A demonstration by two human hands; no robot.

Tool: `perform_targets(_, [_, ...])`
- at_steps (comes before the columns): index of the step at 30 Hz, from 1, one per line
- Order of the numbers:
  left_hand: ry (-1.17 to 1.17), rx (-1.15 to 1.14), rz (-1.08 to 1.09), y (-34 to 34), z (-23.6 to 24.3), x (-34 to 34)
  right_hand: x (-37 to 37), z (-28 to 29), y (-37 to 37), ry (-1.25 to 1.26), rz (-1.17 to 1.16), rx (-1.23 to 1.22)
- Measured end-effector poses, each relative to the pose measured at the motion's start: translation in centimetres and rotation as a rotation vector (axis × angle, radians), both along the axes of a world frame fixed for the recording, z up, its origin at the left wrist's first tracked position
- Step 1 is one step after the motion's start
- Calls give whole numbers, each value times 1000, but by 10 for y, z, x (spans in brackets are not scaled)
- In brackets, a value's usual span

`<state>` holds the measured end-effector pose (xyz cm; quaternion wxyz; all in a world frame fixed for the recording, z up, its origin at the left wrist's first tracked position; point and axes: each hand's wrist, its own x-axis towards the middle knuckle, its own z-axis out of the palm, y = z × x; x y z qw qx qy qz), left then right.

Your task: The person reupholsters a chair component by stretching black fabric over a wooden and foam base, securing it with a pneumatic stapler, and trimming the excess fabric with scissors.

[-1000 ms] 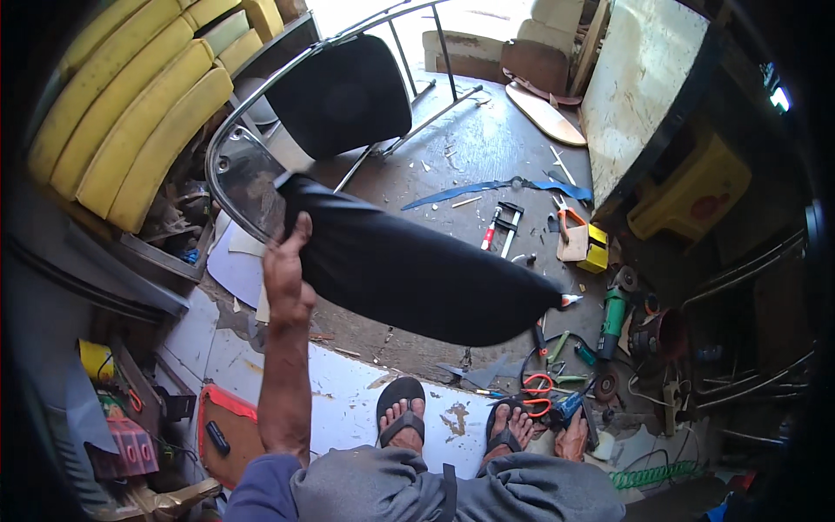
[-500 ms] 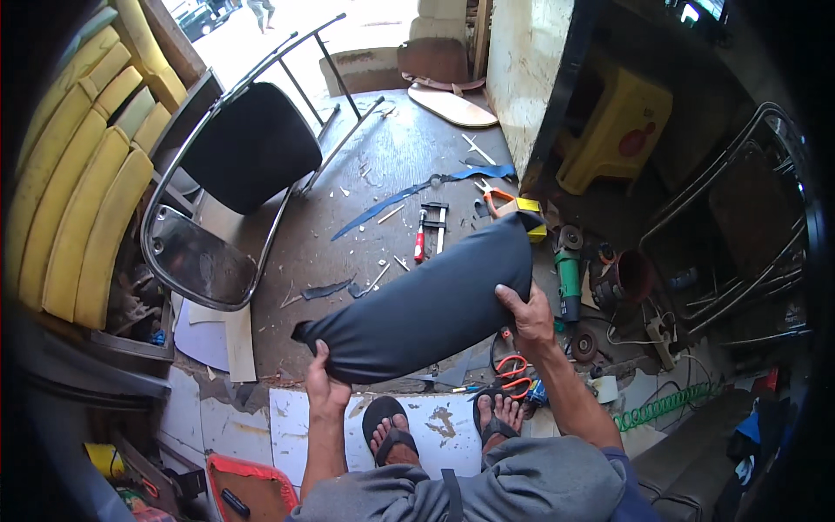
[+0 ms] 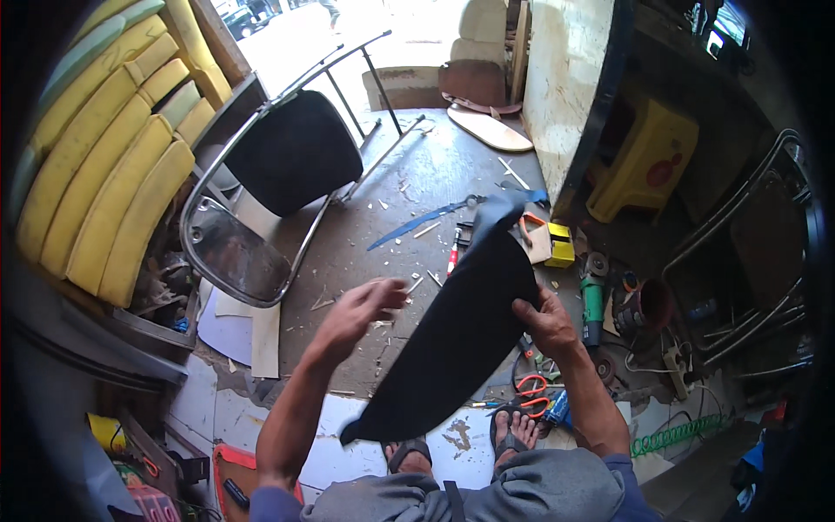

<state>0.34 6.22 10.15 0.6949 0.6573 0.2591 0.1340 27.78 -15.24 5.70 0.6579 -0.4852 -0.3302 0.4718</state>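
Scraps litter the floor (image 3: 335, 261) around the tipped chair (image 3: 296, 157). Right of the chair and nearer the person, the black pad (image 3: 461, 335) is held aslant. The right hand (image 3: 550, 324) grips its right edge, thumb on the facing side; the left hand (image 3: 352, 315) is apart from it, toward the chair, fingers loosely extended and holding nothing.

With one hand bearing the pad, a firm pinch near mid-length should limit swinging. Steadying the lower end with the left palm before any further turn would help, flat fingers being kinder to the cover.

Right of the chair, the pad's far end overlaps the clamp (image 3: 453, 255) in view; the height between them cannot be told, so lowering there risks a snag. Farther right of the chair lie the yellow box (image 3: 562, 246), the grinder (image 3: 594, 296) and, nearer the person, the scissors (image 3: 532, 396); a wide swing that way seems unwise. Better room opens just right of the chair, though chips might mark the cover.
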Motion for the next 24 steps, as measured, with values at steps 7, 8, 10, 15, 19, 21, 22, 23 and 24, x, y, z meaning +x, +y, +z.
perform_targets(7, [-212,-596,-262,-17,21,94,-10,3,7,185,-74,135])
perform_targets(8, [-220,-567,-266,-16,27,98,-19,10,6,277,-96,174])
perform_targets(10, [-223,-459,-185,-7,35,103,-31,1,9,381,-99,224])
perform_targets(15, [-117,-177,-112,14,83,87,-66,23,19,614,74,188])
perform_targets(19, [-17,-176,-168,9,174,72,-41,73,10,320,377,-37])
perform_targets(21, [36,-33,-244,-2,214,58,-13,111,10,-89,566,-138])
perform_targets(22, [37,56,-265,-4,225,57,-5,134,14,-136,540,-39])
perform_targets(23, [23,139,-310,-7,233,63,-1,152,20,65,450,148])
perform_targets(24, [34,209,-332,-11,238,60,-1,177,30,116,444,215])
